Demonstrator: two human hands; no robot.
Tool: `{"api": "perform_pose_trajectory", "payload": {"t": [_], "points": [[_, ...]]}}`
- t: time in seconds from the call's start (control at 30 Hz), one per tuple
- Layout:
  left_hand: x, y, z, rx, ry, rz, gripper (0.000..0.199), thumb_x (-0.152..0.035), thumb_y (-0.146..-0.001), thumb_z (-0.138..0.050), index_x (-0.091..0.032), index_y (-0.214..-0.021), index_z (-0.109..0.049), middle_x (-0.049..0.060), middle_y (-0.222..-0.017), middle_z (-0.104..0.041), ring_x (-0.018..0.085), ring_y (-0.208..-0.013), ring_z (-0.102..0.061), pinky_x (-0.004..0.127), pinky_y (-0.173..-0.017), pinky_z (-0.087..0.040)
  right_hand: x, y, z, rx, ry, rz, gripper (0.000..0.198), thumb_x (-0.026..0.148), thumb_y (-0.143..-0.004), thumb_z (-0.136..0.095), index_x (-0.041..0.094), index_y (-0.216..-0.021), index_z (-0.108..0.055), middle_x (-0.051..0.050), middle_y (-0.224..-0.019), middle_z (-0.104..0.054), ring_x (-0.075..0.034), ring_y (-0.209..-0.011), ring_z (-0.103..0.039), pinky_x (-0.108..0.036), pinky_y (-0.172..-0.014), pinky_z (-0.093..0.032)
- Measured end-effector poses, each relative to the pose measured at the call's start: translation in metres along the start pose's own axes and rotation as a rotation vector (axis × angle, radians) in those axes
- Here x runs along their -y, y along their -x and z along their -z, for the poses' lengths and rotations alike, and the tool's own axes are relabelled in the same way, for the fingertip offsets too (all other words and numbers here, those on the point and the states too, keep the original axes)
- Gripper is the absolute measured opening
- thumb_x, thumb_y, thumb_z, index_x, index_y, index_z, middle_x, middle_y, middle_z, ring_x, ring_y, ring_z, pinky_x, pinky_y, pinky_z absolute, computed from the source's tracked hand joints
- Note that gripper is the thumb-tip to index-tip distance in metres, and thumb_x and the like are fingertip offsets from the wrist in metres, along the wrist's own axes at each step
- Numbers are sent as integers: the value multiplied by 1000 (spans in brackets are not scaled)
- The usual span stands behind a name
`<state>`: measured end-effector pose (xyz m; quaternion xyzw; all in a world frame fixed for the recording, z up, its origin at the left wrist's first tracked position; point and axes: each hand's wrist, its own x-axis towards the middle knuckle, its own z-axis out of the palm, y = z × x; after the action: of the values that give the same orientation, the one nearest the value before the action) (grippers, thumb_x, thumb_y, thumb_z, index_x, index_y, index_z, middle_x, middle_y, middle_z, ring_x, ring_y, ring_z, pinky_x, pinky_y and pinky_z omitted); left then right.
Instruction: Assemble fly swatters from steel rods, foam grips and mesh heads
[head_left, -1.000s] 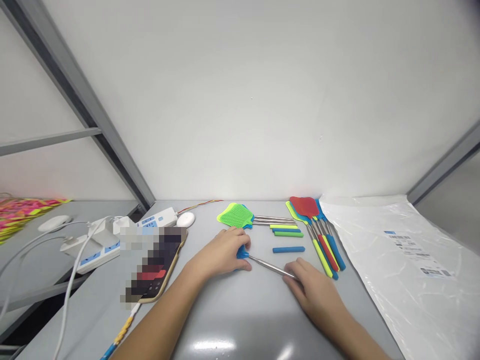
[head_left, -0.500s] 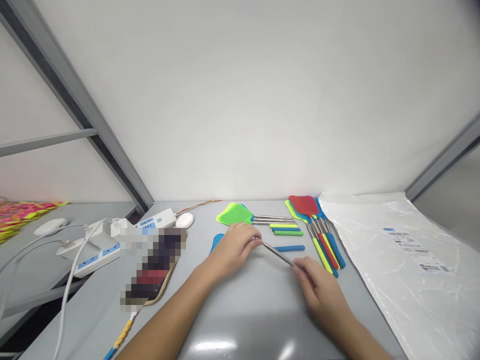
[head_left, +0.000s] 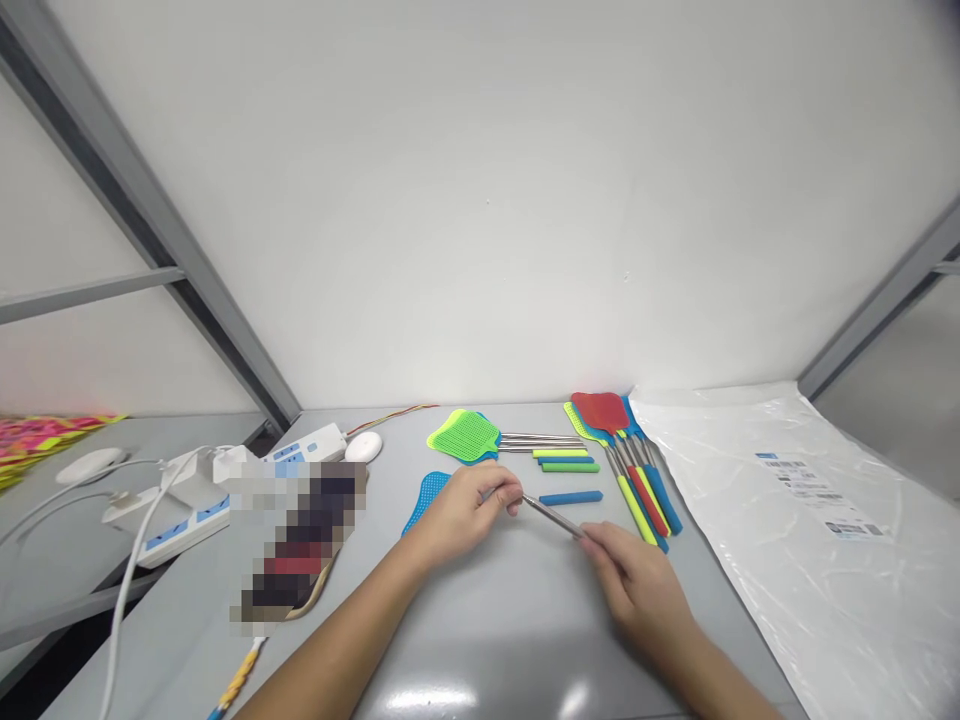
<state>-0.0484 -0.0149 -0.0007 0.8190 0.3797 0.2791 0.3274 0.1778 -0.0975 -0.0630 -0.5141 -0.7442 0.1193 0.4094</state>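
A fly swatter with a blue mesh head and a thin metal rod is between my hands. My left hand is closed around it near the head, hiding where head and rod meet. Lower on the rod, my right hand is closed round its end, which is hidden. Just beyond lies a loose blue handle sleeve. Behind it are a yellow-green sleeve, another blue sleeve and a green sleeve, beside stacked swatters with a green head and bare metal rods.
At the back right, several swatters with coloured handles lie bundled under a red head. A white plastic bag with a label covers the right side. To the left are a blurred-out phone, a power strip with plugs and cables, and a white round object.
More of the blue swatter head shows beside my left hand, and it reaches further toward me. Both hands keep their hold on the swatter. The whole view has shifted slightly.
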Motion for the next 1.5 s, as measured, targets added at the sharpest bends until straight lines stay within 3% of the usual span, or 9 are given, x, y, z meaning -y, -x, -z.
{"api": "perform_pose_trajectory", "payload": {"t": [0.23,0.4,0.5,0.57,0.67,0.73,0.9,1.07,1.5], "points": [[10,-2,-2,-44,6,52,28,-40,-95,-41,-22,-90,-62,0,-87,-66,16,-81,-58,26,-70,-44,4,-4,0,6,-48,-58,17,29,-96,-44,23,-98,-59,-1,-81,-64,-16,-71,-60,-26,-64,-45],[3,0,-11,-199,-431,-203,28,-37,-93,-48,-24,-117,-54,6,-116,-61,23,-106,-53,43,-97,-36,9,-6,-2,92,-13,-119,18,30,-96,-42,25,-102,-58,-1,-83,-60,-16,-71,-58,-27,-62,-44],[-11,4,-27,-100,-624,-341,26,-40,-93,-47,-24,-112,-56,6,-109,-63,23,-104,-53,52,-105,-23,10,-7,-3,100,5,-75,20,27,-96,-40,25,-105,-58,-2,-82,-57,-17,-71,-57,-28,-63,-44],[-18,6,-39,5,-688,-390,27,-41,-95,-43,-22,-109,-56,5,-96,-64,22,-95,-56,51,-104,-25,10,-7,-4,89,2,-42,21,24,-96,-39,24,-104,-59,-2,-81,-56,-16,-70,-56,-27,-61,-44],[-18,8,-51,77,-753,-373,28,-40,-97,-38,-19,-104,-55,4,-86,-62,21,-82,-56,40,-84,-39,9,-9,-5,55,3,-53,17,26,-95,-43,24,-102,-59,-3,-83,-58,-17,-72,-56,-27,-62,-45],[-14,8,-53,91,-779,-351,29,-42,-97,-37,-20,-97,-55,4,-84,-61,20,-79,-56,35,-71,-38,7,-10,-5,37,40,-84,16,31,-93,-48,23,-103,-58,-4,-89,-60,-18,-78,-58,-29,-67,-47],[-3,4,-39,57,-844,-266,29,-40,-97,-39,-20,-86,-57,3,-80,-61,19,-74,-56,34,-68,-32,-3,-16,-5,59,340,-97,41,41,-88,-56,23,-125,-52,-10,-119,-56,-28,-111,-50,-42,-91,-43],[10,-1,-9,-58,-855,-131,34,-38,-98,-36,-20,-80,-59,3,-75,-61,19,-75,-56,33,-67,-31,-8,-14,-9,109,568,-86,47,37,-90,-50,25,-135,-44,-9,-137,-49,-31,-125,-40,-49,-94,-37],[23,-1,-5,-94,-731,-89,37,-43,-96,-39,-20,-73,-58,3,-73,-61,20,-72,-54,34,-68,-30,1,-17,-11,200,426,-94,9,21,-92,-49,21,-92,-58,-5,-87,-63,-23,-80,-58,-37,-74,-41]]}}
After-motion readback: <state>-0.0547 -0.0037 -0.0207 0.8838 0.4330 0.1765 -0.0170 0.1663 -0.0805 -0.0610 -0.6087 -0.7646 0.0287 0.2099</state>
